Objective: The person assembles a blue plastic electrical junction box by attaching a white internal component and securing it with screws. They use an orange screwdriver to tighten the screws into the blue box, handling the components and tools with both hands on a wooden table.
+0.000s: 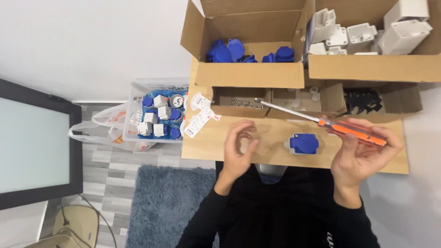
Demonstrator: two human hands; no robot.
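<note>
While my right hand [363,156] grips the orange-handled steel screwdriver [321,121], my left hand [239,147] pinches something too small to identify. Between them, the blue-lidded grey socket [302,143] lies on the cardboard worktop [266,138]. I judge fastening pending: next needs tip-to-screw alignment.

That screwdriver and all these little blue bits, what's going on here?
A person sits at a cardboard-topped table. The right hand holds an orange-handled screwdriver, its tip over a small box of screws. The left hand is raised with fingers curled, seemingly empty. A blue-lidded socket lies between the hands. Boxes behind hold blue caps and white housings.
</note>
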